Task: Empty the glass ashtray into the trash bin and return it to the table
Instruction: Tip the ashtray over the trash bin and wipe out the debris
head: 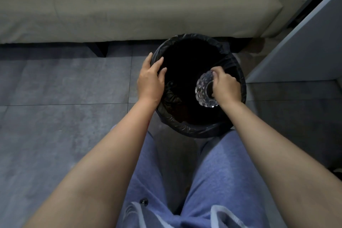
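A round trash bin (192, 129) lined with a black bag stands on the floor between my knees and a sofa. My right hand (226, 87) is shut on the glass ashtray (202, 89), a faceted clear bowl, and holds it tipped on its side over the right half of the bin's mouth. My left hand (150, 79) rests on the bin's left rim, fingers curled over the edge of the bag. The bin's inside is dark; only crumpled bag folds show at its lower left.
A beige sofa (129, 5) runs across the back, just beyond the bin. A pale cabinet side (305, 48) stands at the right. Grey floor tiles (55, 89) spread to the left. My legs in blue trousers (222, 181) fill the bottom.
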A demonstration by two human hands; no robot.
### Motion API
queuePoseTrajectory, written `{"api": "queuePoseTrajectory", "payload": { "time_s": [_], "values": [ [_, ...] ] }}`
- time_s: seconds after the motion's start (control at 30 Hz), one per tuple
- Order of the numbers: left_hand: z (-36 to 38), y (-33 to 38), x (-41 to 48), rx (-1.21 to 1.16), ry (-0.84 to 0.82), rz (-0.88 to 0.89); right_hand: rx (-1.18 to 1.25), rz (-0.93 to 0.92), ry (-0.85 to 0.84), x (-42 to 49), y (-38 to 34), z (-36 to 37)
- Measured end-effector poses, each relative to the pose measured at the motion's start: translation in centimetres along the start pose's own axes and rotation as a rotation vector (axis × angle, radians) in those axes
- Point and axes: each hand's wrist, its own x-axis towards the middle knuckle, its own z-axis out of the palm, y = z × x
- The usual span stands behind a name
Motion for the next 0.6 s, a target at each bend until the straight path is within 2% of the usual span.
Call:
{"api": "queuePoseTrajectory", "payload": {
  "time_s": [0.07,0.2,0.3,0.4,0.53,0.6],
  "values": [
    [0.00,0.08,-0.10,0.003,-0.005,0.003,-0.093,-0.018,-0.136,0.14,-0.10,0.13],
    [0.02,-0.08,-0.10,0.007,0.001,0.008,-0.059,0.027,-0.033,0.63,-0.39,0.19],
    [0.09,-0.03,-0.17,0.005,-0.007,0.013,-0.126,0.060,-0.092,0.14,-0.39,0.33],
    [0.01,-0.18,-0.17,0.005,-0.006,0.020,-0.046,0.089,0.006,-0.03,-0.48,0.38],
    [-0.12,-0.18,-0.12,0.011,0.010,0.012,-0.145,0.109,-0.092,-0.21,-0.54,0.40],
    [-0.09,-0.27,-0.17,0.006,0.007,0.014,-0.097,0.071,0.000,-0.14,-0.50,0.24]
  ]
}}
